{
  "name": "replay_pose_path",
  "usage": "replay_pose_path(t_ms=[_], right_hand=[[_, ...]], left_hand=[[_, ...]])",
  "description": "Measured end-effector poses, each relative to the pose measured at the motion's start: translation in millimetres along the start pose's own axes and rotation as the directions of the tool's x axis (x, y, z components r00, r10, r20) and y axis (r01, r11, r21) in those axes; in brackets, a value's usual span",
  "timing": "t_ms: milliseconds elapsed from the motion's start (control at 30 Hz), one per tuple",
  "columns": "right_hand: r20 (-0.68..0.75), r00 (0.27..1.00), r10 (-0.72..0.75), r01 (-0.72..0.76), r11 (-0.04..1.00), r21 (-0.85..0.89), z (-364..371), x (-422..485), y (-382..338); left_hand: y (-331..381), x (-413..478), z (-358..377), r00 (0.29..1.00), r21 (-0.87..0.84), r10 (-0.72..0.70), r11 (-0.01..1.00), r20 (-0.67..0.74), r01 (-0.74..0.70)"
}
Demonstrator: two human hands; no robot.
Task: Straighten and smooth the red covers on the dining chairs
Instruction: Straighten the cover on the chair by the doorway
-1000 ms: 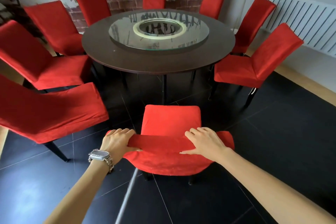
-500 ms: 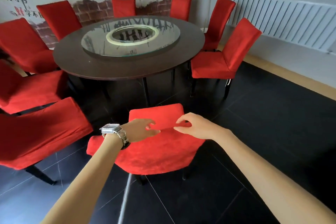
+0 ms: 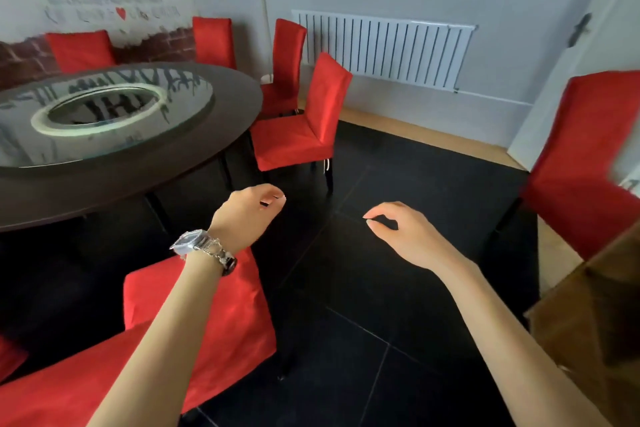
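Right now my left hand [image 3: 247, 215] and my right hand [image 3: 398, 232] are hovering apart over the black tiled floor [image 3: 381, 305]. The fingers of both are hanging loosely curled and gripping nothing.

The red fabric covers are sitting all around me. One is on the near chair [image 3: 214, 315] under my left forearm, and another is on the red-covered side chair [image 3: 298, 135] at the right edge of the round dark wooden counter [image 3: 207, 170], just beyond my left hand. A third is on the lone red-covered chair [image 3: 581, 163] at the far right, beside a brown wooden cabinet [image 3: 595, 322]. More are standing round the far side of the counter.

I am judging that I am between chairs, and I cannot tell which one I am heading for. That is the first risk: the chairs are looking so alike that I could be passing one over.

If I am pinching only a small fold when I reach the next one, the tug could be dragging the whole cover askew instead of flattening it. Pulling hard on the backrest could be tipping the chair or scraping its legs across the glossy tiles. My silver metal wristwatch [image 3: 194, 243] is also riding low on my left wrist, and its chain could be catching on the soft nap as I am stroking the cloth.
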State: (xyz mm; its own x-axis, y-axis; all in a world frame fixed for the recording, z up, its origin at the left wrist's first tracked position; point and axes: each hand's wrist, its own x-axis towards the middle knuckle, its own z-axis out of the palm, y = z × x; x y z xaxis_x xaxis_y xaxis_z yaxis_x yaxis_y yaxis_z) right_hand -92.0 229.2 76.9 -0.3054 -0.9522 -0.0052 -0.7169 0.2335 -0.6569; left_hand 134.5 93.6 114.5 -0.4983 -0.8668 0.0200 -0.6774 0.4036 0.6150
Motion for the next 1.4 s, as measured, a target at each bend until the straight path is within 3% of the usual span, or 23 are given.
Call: replay_pose_path(t_ms=[333,600,1100,1400], right_hand=[[-0.121,0.982,0.146,-0.141,0.989,0.047,-84,11,74],[-0.297,0.904,0.309,-0.288,0.951,0.113,-121,54,131],[-0.471,0.734,0.489,-0.456,0.869,0.192,-225,221,225],[-0.464,0.645,0.607,-0.546,0.791,0.276,-266,266,302]], left_hand=[[97,77,73,0.988,-0.099,0.117,0.989,0.097,-0.108],[150,175,122,0.957,-0.148,0.243,0.964,0.159,-0.22],[256,424,201,0.844,-0.16,0.453,0.891,0.287,-0.424],[312,518,278,0.731,-0.175,0.543,0.835,0.413,-0.521]])
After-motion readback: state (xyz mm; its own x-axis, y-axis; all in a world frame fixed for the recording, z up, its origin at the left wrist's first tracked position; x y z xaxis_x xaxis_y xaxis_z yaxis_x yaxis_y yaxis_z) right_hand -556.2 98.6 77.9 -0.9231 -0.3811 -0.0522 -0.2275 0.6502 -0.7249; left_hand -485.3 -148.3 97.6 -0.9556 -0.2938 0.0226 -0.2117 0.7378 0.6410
